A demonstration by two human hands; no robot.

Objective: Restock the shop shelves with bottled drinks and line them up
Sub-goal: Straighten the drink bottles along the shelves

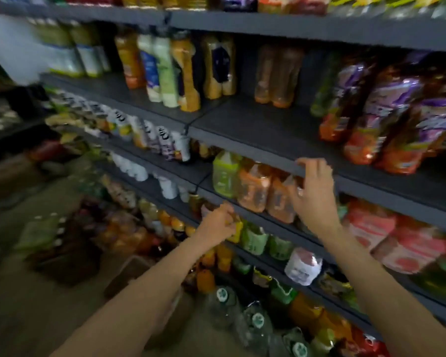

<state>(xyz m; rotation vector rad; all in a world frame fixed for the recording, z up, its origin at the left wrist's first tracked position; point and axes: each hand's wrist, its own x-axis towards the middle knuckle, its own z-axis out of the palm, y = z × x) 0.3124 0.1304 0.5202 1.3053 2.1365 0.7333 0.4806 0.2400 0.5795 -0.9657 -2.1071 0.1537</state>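
Crowding hands (314, 194): orange bottles (265, 194) | shelf edge (268, 153) above

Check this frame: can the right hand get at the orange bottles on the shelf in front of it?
Probably yes. The right hand is open and already at the orange bottles, its fingers spread beside the nearest one. Only the shelf edge above hangs close; nothing stands between hand and bottles. Blur hides whether they touch.

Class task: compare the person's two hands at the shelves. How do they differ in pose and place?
The left hand is curled round a yellow-topped bottle; the right hand is spread, fingers at the orange bottles. The left hand works one shelf lower than the right hand. Both reach into the shelves with bare forearms.
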